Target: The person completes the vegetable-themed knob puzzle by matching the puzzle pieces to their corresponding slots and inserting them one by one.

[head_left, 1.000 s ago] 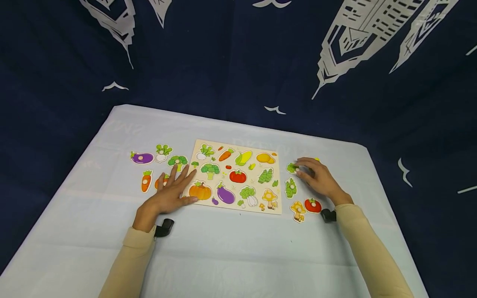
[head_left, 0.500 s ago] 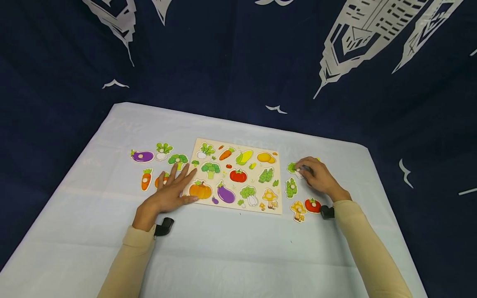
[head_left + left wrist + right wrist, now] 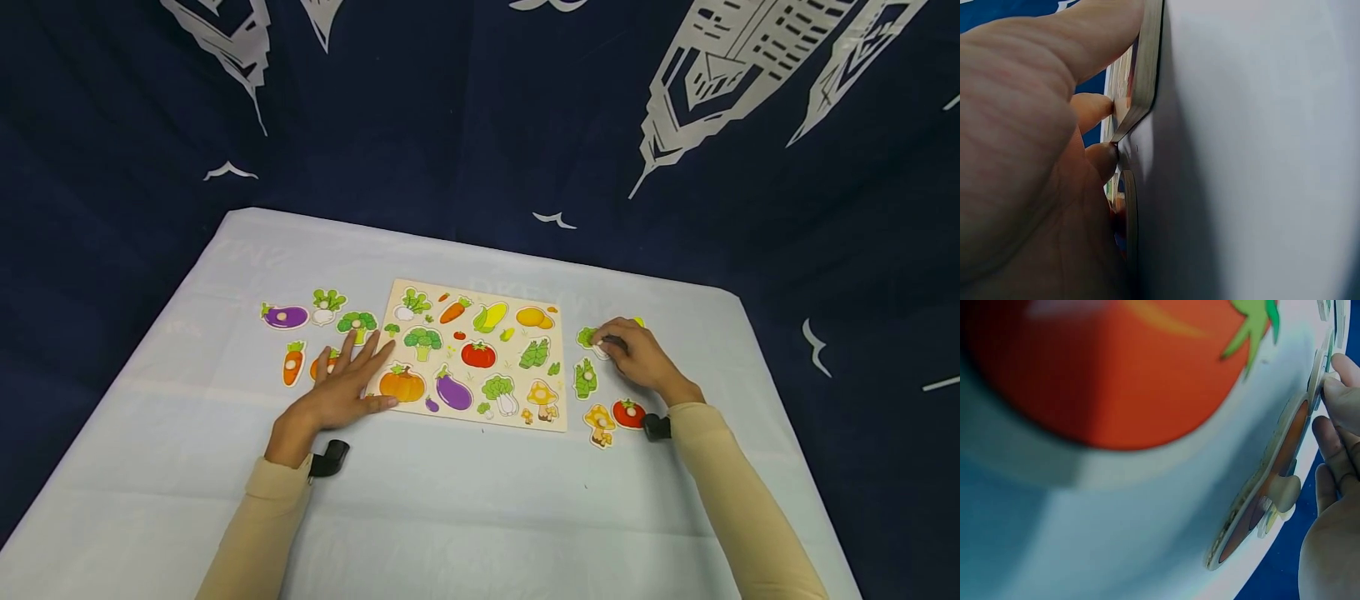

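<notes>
My left hand rests with spread fingers on the left edge of a wooden vegetable puzzle board. In the left wrist view, its fingertips press at the board's side. To the right of the board, my right hand pinches the knob of a bok choy puzzle piece lying at table height; the hand covers part of it. Nearer me lie an artichoke-like piece, a mushroom piece and a tomato piece. The tomato fills much of the right wrist view.
Left of the board lie knobbed pieces: an eggplant, a radish, a broccoli, a carrot and an orange piece partly under my left hand. A yellow piece peeks out behind my right hand.
My right hand's fingers have closed in on the bok choy piece, its thumb and fingertips now together at the knob. The left hand stays on the board.
</notes>
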`<state>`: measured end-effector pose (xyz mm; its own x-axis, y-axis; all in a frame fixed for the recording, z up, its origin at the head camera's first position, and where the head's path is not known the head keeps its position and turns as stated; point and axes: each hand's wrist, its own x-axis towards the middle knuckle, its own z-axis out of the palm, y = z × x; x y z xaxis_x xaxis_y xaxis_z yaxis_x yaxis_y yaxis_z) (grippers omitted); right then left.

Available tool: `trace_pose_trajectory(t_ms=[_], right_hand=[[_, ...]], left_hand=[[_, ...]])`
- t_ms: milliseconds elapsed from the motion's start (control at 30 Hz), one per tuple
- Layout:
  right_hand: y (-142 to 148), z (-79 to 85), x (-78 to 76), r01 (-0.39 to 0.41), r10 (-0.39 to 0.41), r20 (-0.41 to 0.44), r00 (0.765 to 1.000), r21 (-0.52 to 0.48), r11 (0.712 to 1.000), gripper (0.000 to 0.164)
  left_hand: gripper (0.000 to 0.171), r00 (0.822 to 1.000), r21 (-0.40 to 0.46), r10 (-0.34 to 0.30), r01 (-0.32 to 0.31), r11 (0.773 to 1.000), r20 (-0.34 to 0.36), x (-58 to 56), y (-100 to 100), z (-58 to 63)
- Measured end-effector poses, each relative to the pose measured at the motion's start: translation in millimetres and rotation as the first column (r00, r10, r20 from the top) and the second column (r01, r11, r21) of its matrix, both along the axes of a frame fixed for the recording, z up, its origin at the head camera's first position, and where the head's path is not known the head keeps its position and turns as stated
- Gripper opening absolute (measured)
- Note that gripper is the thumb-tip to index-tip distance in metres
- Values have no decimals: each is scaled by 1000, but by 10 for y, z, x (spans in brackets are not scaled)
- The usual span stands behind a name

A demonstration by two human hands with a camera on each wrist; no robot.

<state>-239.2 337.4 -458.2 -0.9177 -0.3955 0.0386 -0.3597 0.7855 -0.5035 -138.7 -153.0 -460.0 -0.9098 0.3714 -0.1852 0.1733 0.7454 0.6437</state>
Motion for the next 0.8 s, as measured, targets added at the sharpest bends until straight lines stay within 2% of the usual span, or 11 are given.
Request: trace_pose_trajectory(t_ms=[567, 800], right_hand=[[-27, 31, 8, 35, -35, 19, 999, 26, 999, 17], [-46, 46, 29, 21, -21, 7, 1000, 21, 1000, 16]], left_hand=[[87, 1000, -1, -2, 2, 1000, -8, 1, -1, -5], [87, 1000, 6, -4, 4, 1000, -4, 1, -6, -10]])
